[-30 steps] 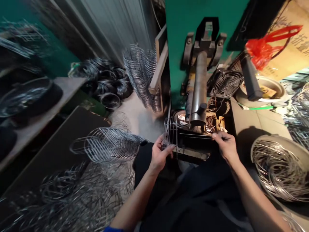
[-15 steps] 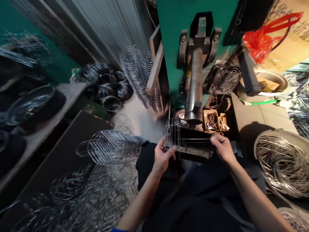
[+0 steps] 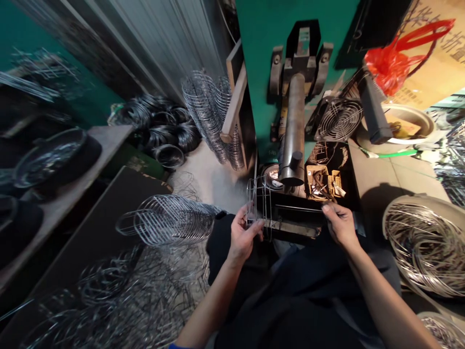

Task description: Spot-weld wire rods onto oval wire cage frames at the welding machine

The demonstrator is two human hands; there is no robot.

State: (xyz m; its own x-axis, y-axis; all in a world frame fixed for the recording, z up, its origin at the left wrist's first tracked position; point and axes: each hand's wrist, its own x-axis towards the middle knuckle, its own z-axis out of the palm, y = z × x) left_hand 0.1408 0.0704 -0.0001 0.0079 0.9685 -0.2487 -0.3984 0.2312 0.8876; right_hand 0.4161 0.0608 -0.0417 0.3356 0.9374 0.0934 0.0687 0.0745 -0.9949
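A small wire frame [image 3: 259, 199] is grasped at its lower end by the left hand [image 3: 241, 237], with the thumb laid across the near side and the fingers curled behind. It is held upright in front of the lap, just left of the end of a thick steel cylinder [image 3: 293, 131] that is mounted on a green machine [image 3: 259, 43]. By the right hand [image 3: 339, 223], the end of a thin wire rod [image 3: 300, 209] is pinched between thumb and forefinger. The rod is stretched roughly level toward the frame, above a worn metal bar [image 3: 294, 228]; whether the two are touching cannot be told.

Beyond the hands, small yellow baskets [image 3: 317, 183] are filled with dark and pale bits, and a round dish [image 3: 271, 175] is partly covered by the cylinder. A fan guard [image 3: 340, 119] is propped to the right of the cylinder, near a white bucket [image 3: 410, 128] and a red plastic bag [image 3: 390, 70]. Bent wires [image 3: 426, 247] are piled in a basin at the far right. To the left, a row of nested wire shapes [image 3: 174, 220] is laid beside the knee, wire coils [image 3: 156, 121] are heaped farther back, and loose wire scraps [image 3: 145, 300] are strewn below
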